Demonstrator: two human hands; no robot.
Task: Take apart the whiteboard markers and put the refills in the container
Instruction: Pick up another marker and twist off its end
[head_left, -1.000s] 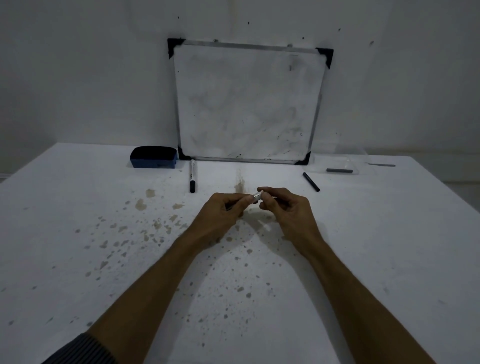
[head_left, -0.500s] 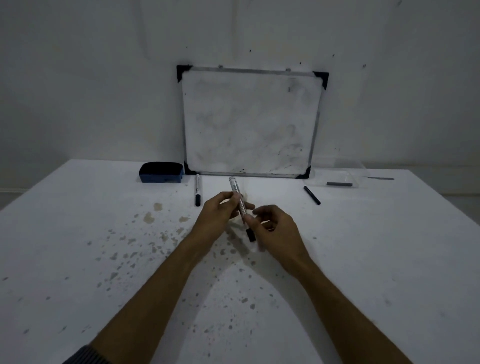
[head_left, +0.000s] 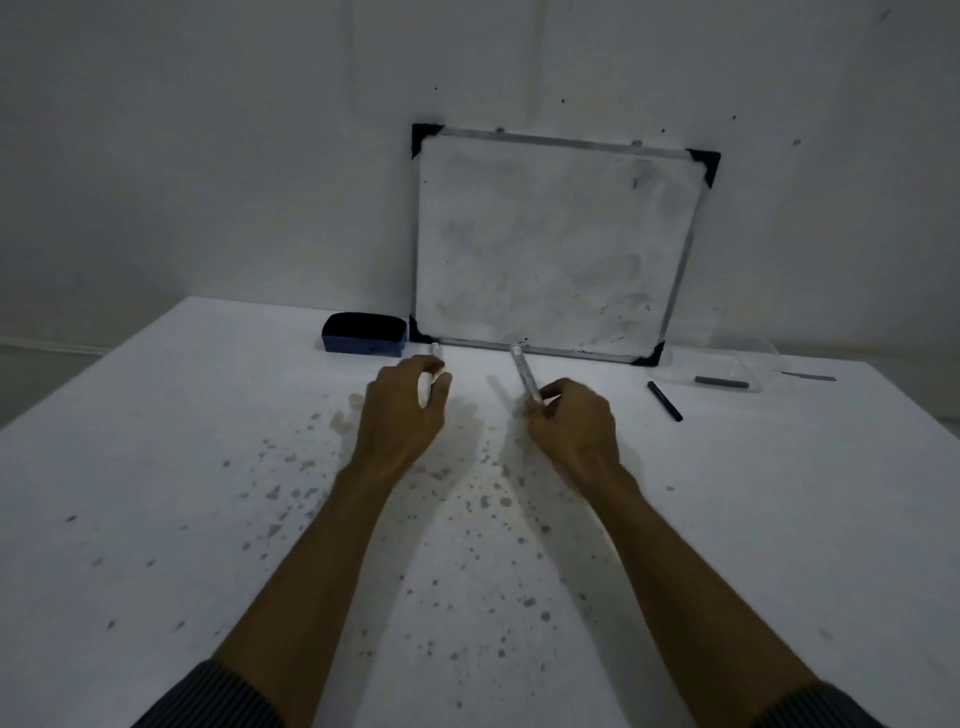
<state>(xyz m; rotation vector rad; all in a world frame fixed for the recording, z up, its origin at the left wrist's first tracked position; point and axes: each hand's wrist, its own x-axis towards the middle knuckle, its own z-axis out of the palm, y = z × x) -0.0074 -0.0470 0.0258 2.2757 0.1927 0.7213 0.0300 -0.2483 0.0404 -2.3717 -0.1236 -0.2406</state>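
Right hand (head_left: 574, 423) fisted on marker barrel (head_left: 524, 371), long axis tilted, free end pointing away-left. Left hand (head_left: 402, 413) half-curled over second marker (head_left: 432, 366); grip unclear.

The table (head_left: 156, 467) is white, speckled with grey-brown spots. The whiteboard (head_left: 550, 239) is white with grey smudges, a silver frame and black corners. The eraser (head_left: 363, 335) is blue with a black top. Both sleeves (head_left: 208, 699) are dark with fine stripes.
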